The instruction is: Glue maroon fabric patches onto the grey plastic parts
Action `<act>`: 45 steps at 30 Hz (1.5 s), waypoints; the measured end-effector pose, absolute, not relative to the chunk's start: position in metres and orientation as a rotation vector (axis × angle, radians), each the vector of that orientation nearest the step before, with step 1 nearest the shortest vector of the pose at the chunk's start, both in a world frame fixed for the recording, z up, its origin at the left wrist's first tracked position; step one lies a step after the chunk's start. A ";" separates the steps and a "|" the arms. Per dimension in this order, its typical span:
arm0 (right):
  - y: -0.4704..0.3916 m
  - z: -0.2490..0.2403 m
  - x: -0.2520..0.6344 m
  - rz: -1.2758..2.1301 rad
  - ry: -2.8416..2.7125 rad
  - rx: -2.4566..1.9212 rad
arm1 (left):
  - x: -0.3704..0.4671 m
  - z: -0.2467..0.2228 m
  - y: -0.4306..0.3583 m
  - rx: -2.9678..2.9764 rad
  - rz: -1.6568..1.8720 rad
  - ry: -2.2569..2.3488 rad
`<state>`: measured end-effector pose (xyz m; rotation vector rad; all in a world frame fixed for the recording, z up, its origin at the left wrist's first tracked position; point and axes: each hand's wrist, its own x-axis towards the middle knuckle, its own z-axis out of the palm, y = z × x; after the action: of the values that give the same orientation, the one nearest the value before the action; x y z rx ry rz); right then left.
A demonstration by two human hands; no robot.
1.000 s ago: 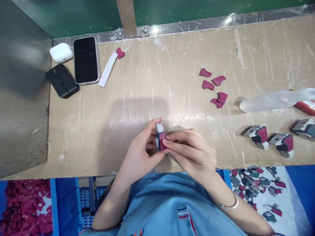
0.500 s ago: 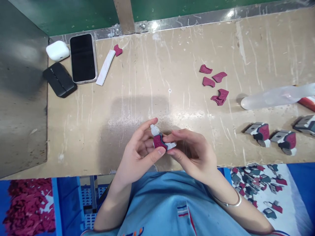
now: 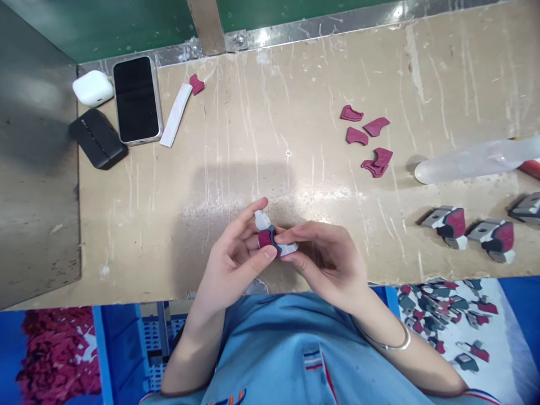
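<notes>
Between my two hands, over the front of the table, is a small plastic assembly (image 3: 266, 237) with a maroon cover, a dark grey edge and whitish ends. My left hand (image 3: 236, 256) holds it from the left, thumb pressed on its lower side and index finger stretched up past the white tip. The thumb and fingers of my right hand (image 3: 331, 259) pinch its right end. My fingers hide part of the assembly. Several loose maroon cover pieces (image 3: 357, 136) lie on the table, farther back to the right.
At right are similar assemblies (image 3: 451, 225) and a translucent bottle-like object (image 3: 464, 164). A phone (image 3: 137, 100), white case (image 3: 93, 88), black box (image 3: 99, 139) and white strip (image 3: 176, 115) lie back left. Below the edge, one bin holds maroon pieces (image 3: 59, 354), another assemblies (image 3: 442, 306).
The camera view has shifted slightly. Both hands keep their hold on the assembly, which appears a little farther left and turned only slightly, if at all.
</notes>
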<state>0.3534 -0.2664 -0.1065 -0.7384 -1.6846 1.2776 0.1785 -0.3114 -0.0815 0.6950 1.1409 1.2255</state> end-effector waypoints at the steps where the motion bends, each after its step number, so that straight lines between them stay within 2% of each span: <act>1: -0.267 -0.107 0.353 1.273 -1.682 -0.740 | 0.178 -0.082 -0.311 0.708 1.216 1.151; 27: -0.266 -0.110 0.349 1.186 -1.677 -0.729 | 0.187 -0.081 -0.307 0.830 1.319 1.215; 35: -0.272 -0.107 0.350 1.176 -1.506 -0.779 | 0.194 -0.080 -0.305 0.898 1.429 1.287; 41: -0.270 -0.100 0.349 1.327 -1.343 -0.801 | 0.198 -0.077 -0.311 1.186 1.376 1.397; 45: -0.269 -0.099 0.349 1.411 -1.293 -0.801 | 0.200 -0.077 -0.313 1.024 1.438 1.362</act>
<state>0.3488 -0.2686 -0.0992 -0.8011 -1.2928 1.4115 0.2004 -0.3132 -0.0773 1.0236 1.3619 1.4377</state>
